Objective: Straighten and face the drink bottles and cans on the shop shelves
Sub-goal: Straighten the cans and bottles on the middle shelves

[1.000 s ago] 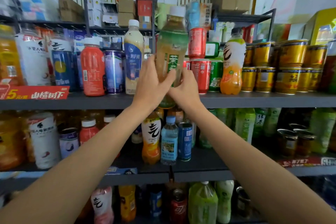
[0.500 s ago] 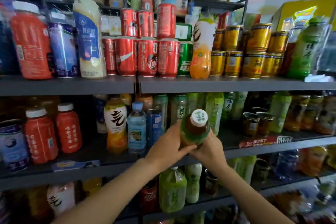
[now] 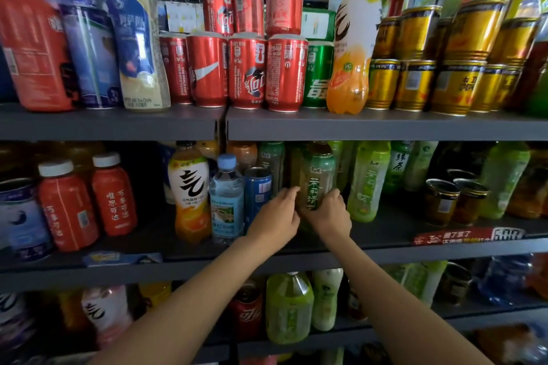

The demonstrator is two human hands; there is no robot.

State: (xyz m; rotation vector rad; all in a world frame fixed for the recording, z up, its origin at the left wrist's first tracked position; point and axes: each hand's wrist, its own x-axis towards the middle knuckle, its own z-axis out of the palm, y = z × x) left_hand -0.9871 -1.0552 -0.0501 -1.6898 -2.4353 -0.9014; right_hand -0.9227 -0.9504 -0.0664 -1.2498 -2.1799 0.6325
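Place: dark grey metal shelves (image 3: 370, 124) in a shop, three levels in view, all full of drinks.
Tea bottle (image 3: 316, 181): on the middle shelf, upright, long axis vertical, green label with white characters facing the camera.
Left hand (image 3: 274, 221): fingers curled on the left side of the tea bottle, near its lower part.
Right hand (image 3: 327, 216): fingers curled on the right side of the tea bottle.
Left of tea bottle: blue can (image 3: 257, 192), then water bottle (image 3: 226, 201).
Above tea bottle: red cans (image 3: 246, 71), stacked in two layers.
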